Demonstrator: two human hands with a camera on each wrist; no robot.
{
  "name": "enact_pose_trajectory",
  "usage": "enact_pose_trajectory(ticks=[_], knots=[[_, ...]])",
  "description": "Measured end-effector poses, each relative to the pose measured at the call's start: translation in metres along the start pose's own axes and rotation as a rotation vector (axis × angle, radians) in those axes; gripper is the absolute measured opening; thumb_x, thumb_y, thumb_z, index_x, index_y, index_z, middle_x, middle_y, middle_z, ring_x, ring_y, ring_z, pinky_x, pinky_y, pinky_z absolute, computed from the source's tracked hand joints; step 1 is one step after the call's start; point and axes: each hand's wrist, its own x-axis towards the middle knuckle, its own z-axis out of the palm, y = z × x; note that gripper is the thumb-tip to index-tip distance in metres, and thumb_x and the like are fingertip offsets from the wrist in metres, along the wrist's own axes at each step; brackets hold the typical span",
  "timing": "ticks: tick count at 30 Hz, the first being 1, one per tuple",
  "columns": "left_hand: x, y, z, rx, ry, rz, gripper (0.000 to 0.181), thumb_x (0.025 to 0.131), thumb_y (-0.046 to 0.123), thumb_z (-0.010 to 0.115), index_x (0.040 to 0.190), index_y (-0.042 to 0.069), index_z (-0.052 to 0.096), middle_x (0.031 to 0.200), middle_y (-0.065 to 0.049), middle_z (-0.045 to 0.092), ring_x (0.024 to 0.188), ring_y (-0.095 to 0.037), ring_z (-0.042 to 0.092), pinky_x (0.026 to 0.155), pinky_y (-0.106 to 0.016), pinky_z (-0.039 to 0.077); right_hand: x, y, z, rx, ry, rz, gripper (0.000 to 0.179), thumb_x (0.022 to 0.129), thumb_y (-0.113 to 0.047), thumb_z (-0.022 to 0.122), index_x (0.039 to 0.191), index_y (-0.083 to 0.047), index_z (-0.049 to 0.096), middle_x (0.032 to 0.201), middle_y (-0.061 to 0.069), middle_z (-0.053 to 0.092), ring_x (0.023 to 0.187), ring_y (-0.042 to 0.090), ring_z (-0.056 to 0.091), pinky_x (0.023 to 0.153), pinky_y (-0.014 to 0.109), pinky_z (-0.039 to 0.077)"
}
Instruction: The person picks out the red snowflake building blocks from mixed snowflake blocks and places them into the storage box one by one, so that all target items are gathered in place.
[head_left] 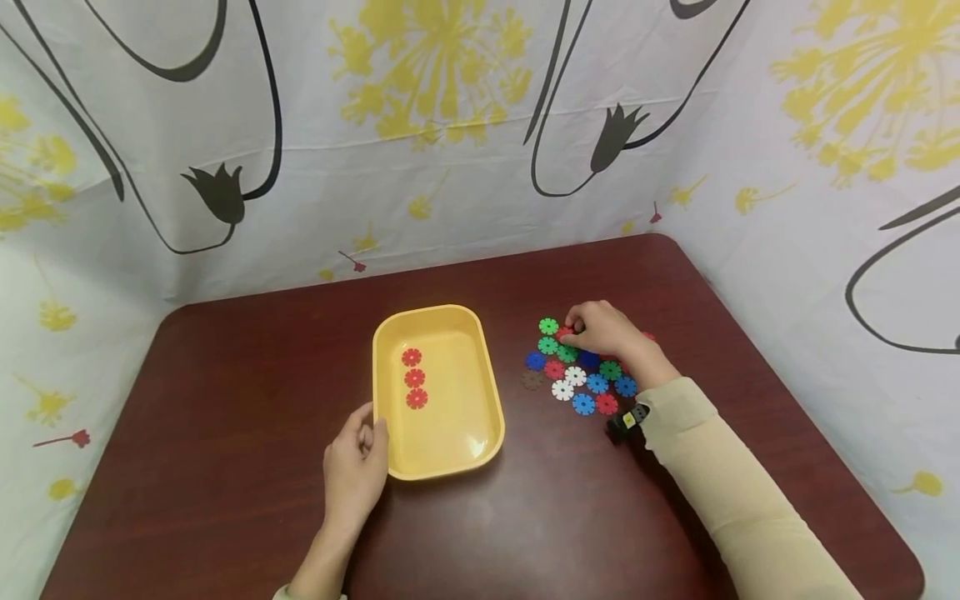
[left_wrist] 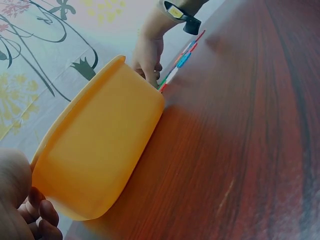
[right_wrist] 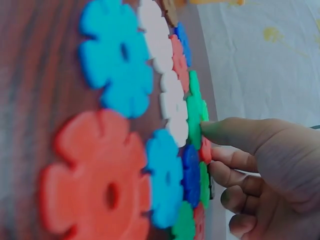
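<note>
A yellow plastic tray (head_left: 491, 417) stands on the table, with three red snowflake discs (head_left: 415, 378) in a column inside it. My left hand (head_left: 356, 467) holds the tray's near left side, thumb at the rim and fingers curled against the outer wall (left_wrist: 100, 150). To the right of the tray lies a loose spread of snowflake discs in green, blue, white, red and brown. At the far part of that spread, my right hand (head_left: 603, 329) has thumb and fingertips around a red snowflake disc (right_wrist: 205, 150). Part of that disc is hidden by the fingers.
The dark red-brown wooden table (head_left: 247, 417) has rounded far corners. Patterned white cloth (head_left: 480, 208) hangs behind it and at both sides. A black wrist device (head_left: 627, 422) sits below the right forearm, close to the nearest discs.
</note>
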Motion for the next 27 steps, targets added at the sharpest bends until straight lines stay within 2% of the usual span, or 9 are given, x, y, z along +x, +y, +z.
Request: enact_pose_trajectory(ticks=[3,8,13,18,27], knots=[[-0.001,-0.001,0.000,-0.003,-0.001,-0.005,0.034,0.102,0.013,0.058,0.131,-0.003,0.062,0.057,0.003,0.039,0.048,-0.010,0.033,0.056,-0.026,0.032,0.002,-0.001,0.001,0.025,-0.024,0.019,0.023,0.090,-0.023,0.079,0.098,-0.004,0.068,0.071,0.005,0.055,0.063,0.019,0.048,0.067,0.037,0.044],[-0.004,-0.002,0.000,-0.001,-0.005,-0.020,0.034,0.102,0.013,0.058,0.131,-0.003,0.062,0.057,0.003,0.038,0.049,-0.009,0.033,0.055,-0.026,0.032,0.002,-0.001,0.006,0.053,-0.013,-0.031,0.023,0.090,-0.017,0.078,0.097,-0.004,0.060,0.086,0.007,0.061,0.075,0.022,0.053,0.071,0.037,0.047],[-0.003,-0.001,0.000,-0.005,0.009,0.006,0.033,0.100,0.011,0.059,0.130,-0.003,0.063,0.056,0.003,0.038,0.048,-0.008,0.032,0.054,-0.026,0.031,-0.001,0.003,0.007,0.073,-0.005,-0.061,0.029,0.093,-0.020,0.076,0.108,-0.003,0.059,0.090,0.008,0.065,0.078,0.022,0.057,0.074,0.039,0.049],[-0.001,0.000,-0.001,-0.004,0.007,0.012,0.034,0.101,0.012,0.059,0.130,-0.004,0.063,0.056,0.004,0.037,0.047,-0.008,0.031,0.054,-0.026,0.031,-0.003,0.007,0.002,0.075,-0.038,-0.058,0.042,0.090,-0.023,0.079,0.121,0.000,0.062,0.096,0.009,0.067,0.084,0.023,0.060,0.077,0.042,0.053],[0.002,0.002,-0.001,-0.002,0.001,-0.013,0.034,0.101,0.013,0.060,0.131,-0.002,0.062,0.057,0.002,0.038,0.048,-0.010,0.032,0.055,-0.027,0.031,0.000,0.009,-0.001,0.050,-0.029,-0.096,0.037,0.089,-0.024,0.080,0.116,-0.001,0.069,0.084,0.002,0.066,0.072,0.018,0.057,0.071,0.037,0.050]])
